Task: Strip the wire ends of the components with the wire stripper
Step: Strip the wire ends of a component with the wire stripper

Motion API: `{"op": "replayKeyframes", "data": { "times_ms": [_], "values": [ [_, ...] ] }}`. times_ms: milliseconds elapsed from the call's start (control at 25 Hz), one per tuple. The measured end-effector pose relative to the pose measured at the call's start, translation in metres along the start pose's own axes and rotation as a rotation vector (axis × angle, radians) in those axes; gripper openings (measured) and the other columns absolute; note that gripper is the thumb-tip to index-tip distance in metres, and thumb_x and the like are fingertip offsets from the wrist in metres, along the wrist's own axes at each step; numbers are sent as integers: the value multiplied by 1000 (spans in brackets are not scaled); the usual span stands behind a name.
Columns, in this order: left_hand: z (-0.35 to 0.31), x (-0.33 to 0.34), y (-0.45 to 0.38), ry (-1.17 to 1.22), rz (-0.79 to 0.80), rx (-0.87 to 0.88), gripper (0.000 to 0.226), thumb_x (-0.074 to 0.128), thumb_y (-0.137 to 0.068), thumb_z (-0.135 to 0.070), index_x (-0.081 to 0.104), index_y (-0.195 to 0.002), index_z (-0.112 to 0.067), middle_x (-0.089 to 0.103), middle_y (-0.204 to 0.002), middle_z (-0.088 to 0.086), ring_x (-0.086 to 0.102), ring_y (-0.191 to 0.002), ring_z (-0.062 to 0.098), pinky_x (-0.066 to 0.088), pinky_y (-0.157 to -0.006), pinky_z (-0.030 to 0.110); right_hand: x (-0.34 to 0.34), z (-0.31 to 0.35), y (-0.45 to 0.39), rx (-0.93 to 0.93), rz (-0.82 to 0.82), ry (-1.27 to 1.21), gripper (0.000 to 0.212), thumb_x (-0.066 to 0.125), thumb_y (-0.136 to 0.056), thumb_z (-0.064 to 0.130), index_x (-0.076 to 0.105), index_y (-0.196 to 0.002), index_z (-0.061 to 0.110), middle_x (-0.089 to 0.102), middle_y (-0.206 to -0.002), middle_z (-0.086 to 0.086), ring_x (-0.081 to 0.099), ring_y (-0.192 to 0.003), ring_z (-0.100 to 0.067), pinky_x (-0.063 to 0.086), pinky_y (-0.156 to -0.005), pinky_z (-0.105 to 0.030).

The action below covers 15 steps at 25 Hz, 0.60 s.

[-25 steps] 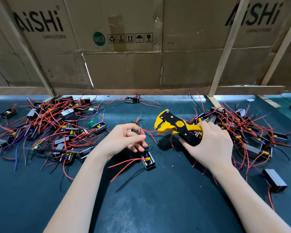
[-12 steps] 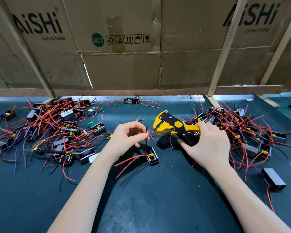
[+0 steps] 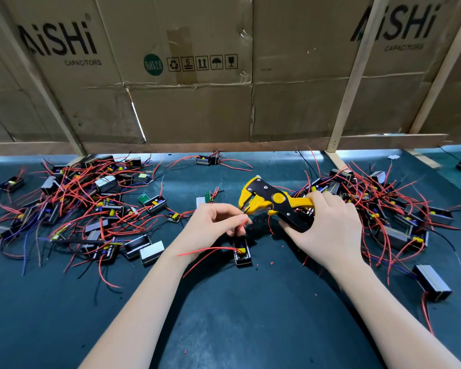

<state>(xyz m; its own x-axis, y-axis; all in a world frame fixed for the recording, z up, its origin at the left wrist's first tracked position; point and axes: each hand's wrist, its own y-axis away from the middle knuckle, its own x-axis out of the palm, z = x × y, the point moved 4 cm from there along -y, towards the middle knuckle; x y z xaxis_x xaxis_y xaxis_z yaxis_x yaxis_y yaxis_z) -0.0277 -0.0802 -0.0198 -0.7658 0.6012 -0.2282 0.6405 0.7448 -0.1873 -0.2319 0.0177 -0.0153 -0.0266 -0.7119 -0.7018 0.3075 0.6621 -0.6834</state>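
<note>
My right hand (image 3: 328, 227) grips the handles of the yellow and black wire stripper (image 3: 270, 199), whose jaws point left. My left hand (image 3: 213, 222) pinches a red wire (image 3: 241, 225) and a thin black one, their tips right at the stripper's jaws. Both wires run down to a small black component (image 3: 242, 252) that lies on the dark green mat (image 3: 224, 320) between my hands. Two more red wires trail left from it under my left wrist.
A large heap of wired components (image 3: 91, 203) lies at the left, another heap (image 3: 389, 206) at the right behind my right hand. A lone black component (image 3: 433, 282) sits near the right edge. Cardboard sheets (image 3: 192, 83) on wooden slats wall off the back. Red insulation bits dot the mat.
The stripper's jaws have come down and left to the wire tips. My left hand has shifted right and turned the wire ends up towards the jaws; the component slid slightly right.
</note>
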Motion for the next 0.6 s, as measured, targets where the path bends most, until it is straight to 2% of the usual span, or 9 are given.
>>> {"op": "replayKeyframes", "data": {
  "times_ms": [280,440,600],
  "values": [
    [0,-4,-2,23,3,-11,15,58,-94,0,71,-88,4,66,-60,0,58,-58,8,44,-60,17,-7,0,-3,-71,-68,22,52,75,-63,54,63,-89,11,59,-80,-4,57,-80,-32,37,-71,-39],
    [3,-5,-2,29,18,-22,17,57,-94,0,70,-86,9,67,-63,-1,59,-59,10,43,-59,17,-8,3,-3,-113,-104,35,51,82,-58,48,62,-85,10,58,-77,-4,57,-76,-32,37,-68,-38],
    [4,-3,-2,43,31,-34,18,58,-94,-2,72,-83,1,66,-65,8,59,-61,12,43,-59,18,-8,1,-2,-123,-117,41,47,80,-60,48,60,-81,11,58,-74,-4,58,-73,-32,37,-66,-38]
  ]
}}
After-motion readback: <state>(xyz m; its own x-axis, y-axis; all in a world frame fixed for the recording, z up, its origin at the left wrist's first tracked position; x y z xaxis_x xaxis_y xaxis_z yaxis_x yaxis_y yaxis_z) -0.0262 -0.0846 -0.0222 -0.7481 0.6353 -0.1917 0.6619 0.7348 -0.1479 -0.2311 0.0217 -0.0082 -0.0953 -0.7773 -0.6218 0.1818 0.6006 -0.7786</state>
